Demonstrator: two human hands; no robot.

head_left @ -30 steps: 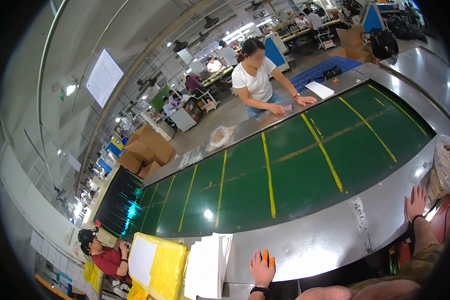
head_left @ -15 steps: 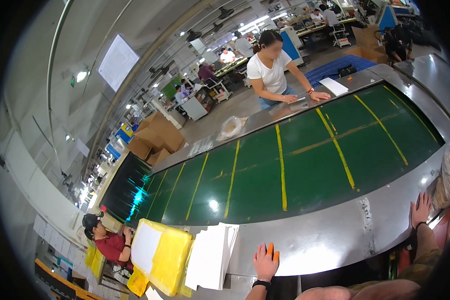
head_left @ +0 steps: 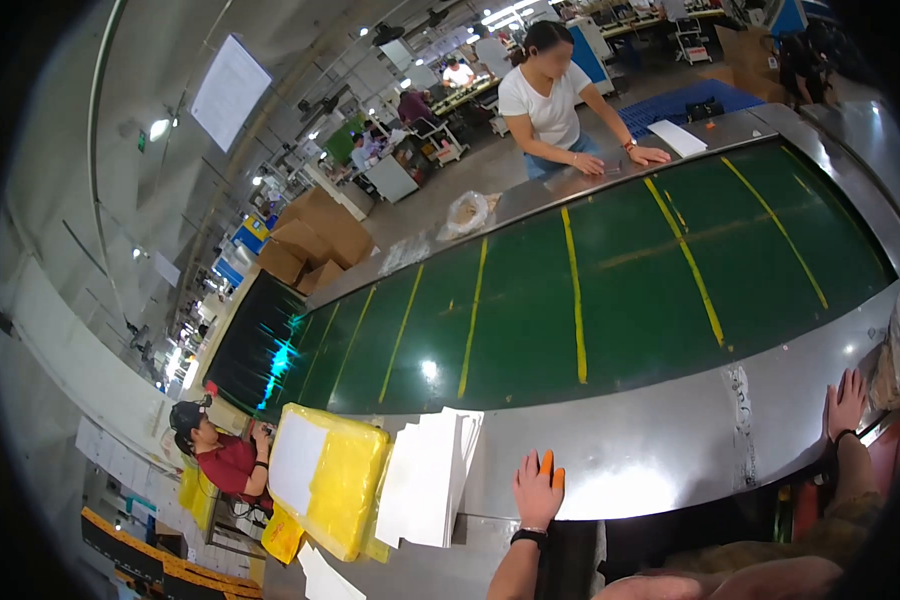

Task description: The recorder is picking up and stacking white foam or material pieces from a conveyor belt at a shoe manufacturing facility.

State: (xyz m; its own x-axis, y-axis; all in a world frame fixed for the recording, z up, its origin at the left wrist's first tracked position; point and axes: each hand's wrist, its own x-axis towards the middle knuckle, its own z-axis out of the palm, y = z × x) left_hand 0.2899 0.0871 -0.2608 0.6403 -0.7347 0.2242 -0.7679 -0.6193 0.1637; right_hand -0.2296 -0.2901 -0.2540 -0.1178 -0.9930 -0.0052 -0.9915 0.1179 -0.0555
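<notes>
My left hand (head_left: 538, 490), with orange finger cots on two fingers, lies open on the near metal rim (head_left: 650, 450) of a conveyor table. The stack of white sheets (head_left: 425, 480) is the nearest thing to it, a little to its left. Far to the right, my right hand (head_left: 847, 405) rests with fingers stretched out on the same rim, next to a clear plastic bag (head_left: 888, 375). Neither hand holds anything. Between the rims runs a green belt (head_left: 520, 310) crossed by yellow lines.
Left of the white sheets lies a yellow plastic-wrapped pack (head_left: 355, 480). A co-worker in white (head_left: 550, 110) leans on the far rim, near a white sheet (head_left: 678, 138). Another in dark red (head_left: 225, 460) sits at the left. Cardboard boxes (head_left: 320, 230) stand behind the belt.
The whole scene sits higher in the picture as my view tilts down. My hands stay in place on the rim. The far co-worker's hand nearer the picture's middle has shifted slightly.
</notes>
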